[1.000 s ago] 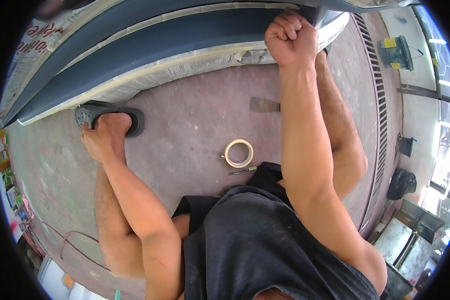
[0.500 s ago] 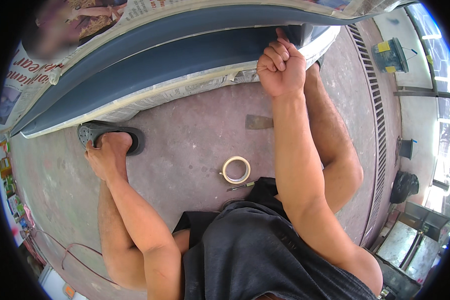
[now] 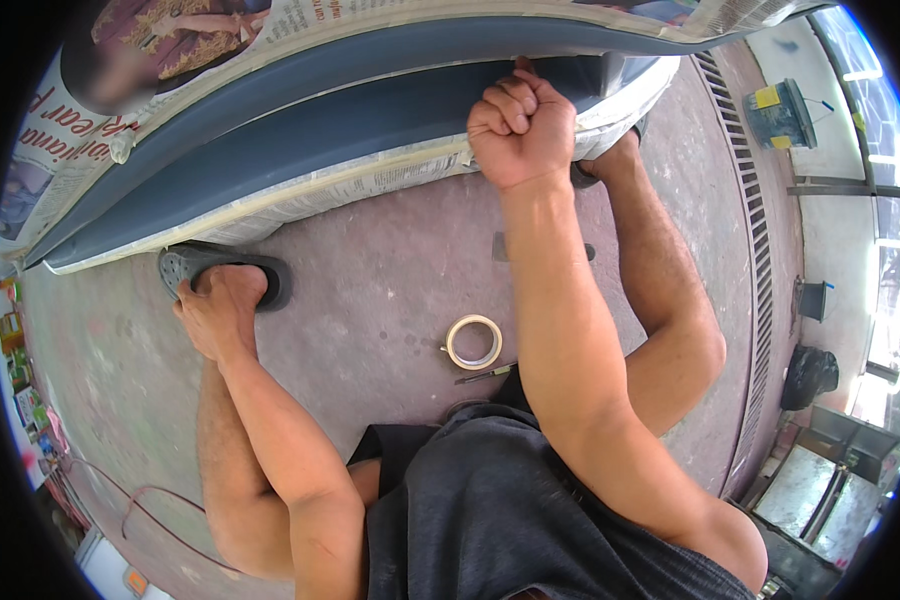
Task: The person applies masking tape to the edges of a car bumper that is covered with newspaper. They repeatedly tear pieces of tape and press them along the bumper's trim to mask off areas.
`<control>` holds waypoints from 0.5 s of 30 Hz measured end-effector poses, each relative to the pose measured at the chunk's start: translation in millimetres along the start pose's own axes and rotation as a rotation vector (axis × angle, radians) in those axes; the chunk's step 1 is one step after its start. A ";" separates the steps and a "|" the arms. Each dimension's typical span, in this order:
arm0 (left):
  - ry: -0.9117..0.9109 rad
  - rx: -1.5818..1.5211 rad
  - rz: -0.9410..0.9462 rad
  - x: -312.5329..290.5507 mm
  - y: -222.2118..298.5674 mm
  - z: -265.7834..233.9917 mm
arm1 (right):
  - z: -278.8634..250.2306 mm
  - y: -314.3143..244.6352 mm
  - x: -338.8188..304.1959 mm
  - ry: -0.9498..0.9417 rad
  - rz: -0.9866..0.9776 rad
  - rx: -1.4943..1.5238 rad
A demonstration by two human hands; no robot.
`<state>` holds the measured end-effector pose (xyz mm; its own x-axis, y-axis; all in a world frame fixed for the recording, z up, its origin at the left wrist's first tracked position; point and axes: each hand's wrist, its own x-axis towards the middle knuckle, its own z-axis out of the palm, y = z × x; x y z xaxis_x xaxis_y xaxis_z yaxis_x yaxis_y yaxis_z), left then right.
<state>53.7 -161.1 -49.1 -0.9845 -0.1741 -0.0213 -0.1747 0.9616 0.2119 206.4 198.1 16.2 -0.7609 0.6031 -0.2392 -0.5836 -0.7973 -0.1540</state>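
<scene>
My right hand (image 3: pixel 518 125) is at a long dark blue-grey vehicle panel (image 3: pixel 300 120), near its right end. Its fingers curl into the palm, with one finger stretched out toward the panel surface. Whether anything small is pinched there is hidden. My left hand (image 3: pixel 208 318) lies over my left ankle, fingers spread along the foot just above a grey clog (image 3: pixel 278 282). Masking tape and newspaper (image 3: pixel 320 185) border the panel along its lower edge, and more newspaper (image 3: pixel 80 130) covers the area above it.
On the concrete floor between my legs lie a roll of masking tape (image 3: pixel 473 343), a slim cutter knife (image 3: pixel 485 374) and a scraper (image 3: pixel 500 246), partly behind my right forearm. A floor grate (image 3: pixel 745 180) runs along the right, with a bucket (image 3: pixel 780 115) beyond it. A hose (image 3: pixel 135 495) lies at left.
My right hand has slid left along the panel, its forearm now covering more of the scraper's middle. My left hand stays on the ankle.
</scene>
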 end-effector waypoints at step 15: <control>-0.002 -0.024 0.004 8.5 -8.8 7.8 | -21.9 -43.3 -54.9 0.151 -0.175 -0.649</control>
<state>46.8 -169.5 -58.8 -0.9851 -0.1702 -0.0227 -0.1707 0.9569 0.2349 279.6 199.0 15.1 -0.5956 0.7520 -0.2825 -0.3703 -0.5691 -0.7341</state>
